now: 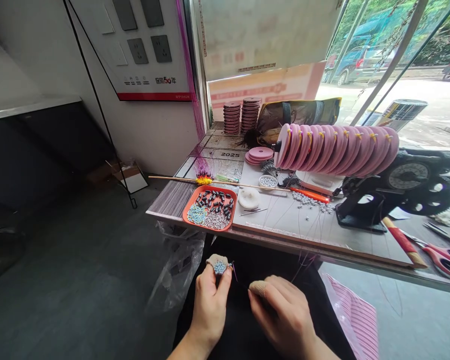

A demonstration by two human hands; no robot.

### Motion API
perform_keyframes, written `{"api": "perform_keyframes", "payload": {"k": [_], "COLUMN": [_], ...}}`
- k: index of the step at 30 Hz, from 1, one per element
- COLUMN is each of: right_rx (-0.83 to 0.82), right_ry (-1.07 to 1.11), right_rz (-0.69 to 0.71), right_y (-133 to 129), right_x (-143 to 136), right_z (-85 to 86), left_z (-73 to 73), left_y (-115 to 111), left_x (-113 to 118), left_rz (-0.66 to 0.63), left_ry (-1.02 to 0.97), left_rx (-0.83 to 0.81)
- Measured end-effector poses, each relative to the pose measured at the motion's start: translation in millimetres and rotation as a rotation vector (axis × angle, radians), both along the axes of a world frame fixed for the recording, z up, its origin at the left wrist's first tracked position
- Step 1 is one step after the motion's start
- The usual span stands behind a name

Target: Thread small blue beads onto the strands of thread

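Between the thumb and index finger of my left hand point(212, 300) is a cluster of small blue-grey beads point(220, 267), held up in front of the table edge. The index fingertip wears a beige cover. A short purple thread or hook shows beside the beads. To the right, my right hand point(283, 310) is closed in a pinch, its index finger also covered in beige; what it pinches is too small to name. The two hands are apart, above dark-clothed legs.
An orange tray point(210, 207) of beads lies at the table's front left edge. Behind it are a stick point(172, 178) and a white bead bowl point(268, 182). Pink discs point(335, 150) hang on a black machine point(408, 182) at right, near scissors point(444, 257).
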State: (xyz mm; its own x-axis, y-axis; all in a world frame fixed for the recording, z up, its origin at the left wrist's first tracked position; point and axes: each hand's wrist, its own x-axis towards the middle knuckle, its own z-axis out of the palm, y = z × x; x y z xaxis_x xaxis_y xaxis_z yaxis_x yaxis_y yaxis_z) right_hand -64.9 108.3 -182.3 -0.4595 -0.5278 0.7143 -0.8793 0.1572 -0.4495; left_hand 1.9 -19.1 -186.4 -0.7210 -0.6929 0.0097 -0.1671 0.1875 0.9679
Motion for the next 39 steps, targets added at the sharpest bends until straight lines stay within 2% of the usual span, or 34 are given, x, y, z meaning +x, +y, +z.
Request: {"api": "perform_keyframes", "payload": {"k": [3, 7, 10, 13, 22, 27, 32, 39], "right_rx": [0.003, 0.017, 0.058, 0.085, 0.131, 0.113, 0.094, 0.063], "right_ry": [-0.008, -0.031, -0.099, -0.139, -0.139, -0.124, -0.132, -0.363], "right_rz": [-0.010, -0.051, -0.082, -0.102, -0.120, -0.104, -0.092, 0.027], "right_y": [-1, -3, -5, -6, -8, -8, -8, -7], "right_x": [1, 1, -3, -7, -7, -5, -4, -3], "right_z": [1.3, 1.8, 1.5, 1.1, -3.4, -0.4, -0.2, 4.3], "left_z": [0.8, 1.2, 2.8, 5.0, 2.4, 0.0, -2.6, 2.7], "left_y": [-1, -1, 0, 2, 1, 0, 1, 3], "left_x": [2, 5, 6, 6, 8, 8, 5, 2], "left_rz": [-0.080, -0.115, -0.146, -0.158, -0.094, -0.080, -0.072, -0.058], "left_ry": [-0.014, 0.043, 0.079, 0.079, 0.013, 0.022, 0.135, 0.172], "left_rx": [-0.265, -0.550, -0.655, -0.677, -0.598, -0.409, -0.200, 0.072]}}
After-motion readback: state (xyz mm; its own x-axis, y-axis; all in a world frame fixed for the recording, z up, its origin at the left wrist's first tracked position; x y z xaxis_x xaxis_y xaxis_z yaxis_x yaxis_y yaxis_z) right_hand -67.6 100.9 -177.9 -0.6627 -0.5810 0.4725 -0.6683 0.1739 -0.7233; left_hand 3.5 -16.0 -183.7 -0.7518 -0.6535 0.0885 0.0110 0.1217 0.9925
